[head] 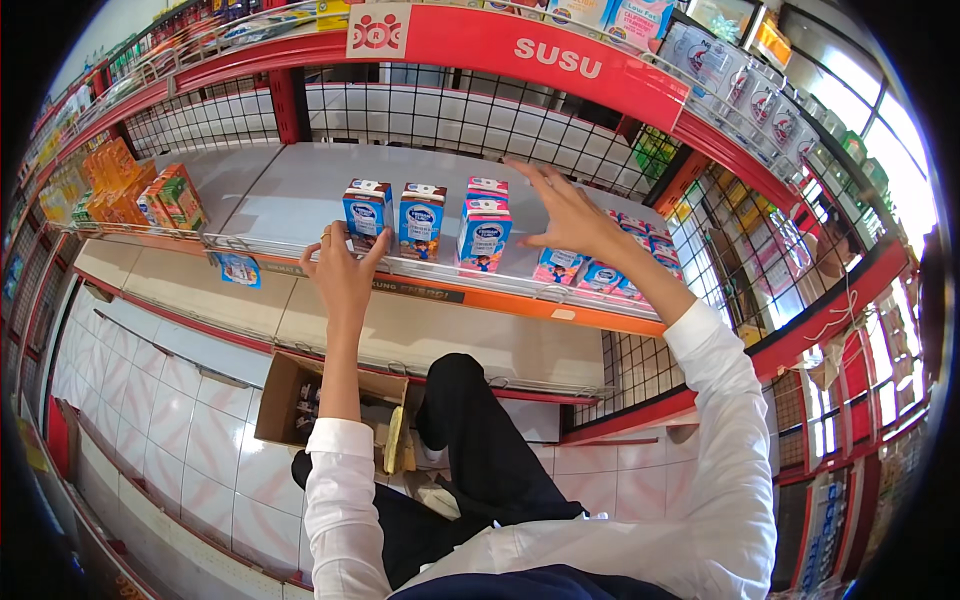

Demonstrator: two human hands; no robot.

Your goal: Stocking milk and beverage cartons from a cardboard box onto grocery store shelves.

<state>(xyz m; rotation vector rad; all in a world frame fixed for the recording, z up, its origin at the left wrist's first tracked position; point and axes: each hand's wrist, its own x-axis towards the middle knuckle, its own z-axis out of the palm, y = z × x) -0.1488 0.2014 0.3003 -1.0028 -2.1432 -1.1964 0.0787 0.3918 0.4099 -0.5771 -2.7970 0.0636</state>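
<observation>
On a grey store shelf [300, 176], my left hand [343, 262] has its thumb and fingers around the lower front of a blue and brown milk carton [367, 210]. A similar carton [421, 221] stands just right of it. Farther right, a pink and blue carton [484, 236] stands in front of another pink-topped one [487, 188]. My right hand [551, 202] is raised with its fingers spread, holding nothing, to the right of these pink cartons. Beneath it, more pink and blue cartons [559, 266] stand in rows, partly hidden by my right forearm.
A wire rail [427, 268] runs along the shelf's front edge. Orange and green packages [174, 196] stand at the left. An open cardboard box [289, 397] with items inside sits below, beside my knee. Black wire mesh [450, 105] backs the shelf; a red sign board [547, 60] hangs above.
</observation>
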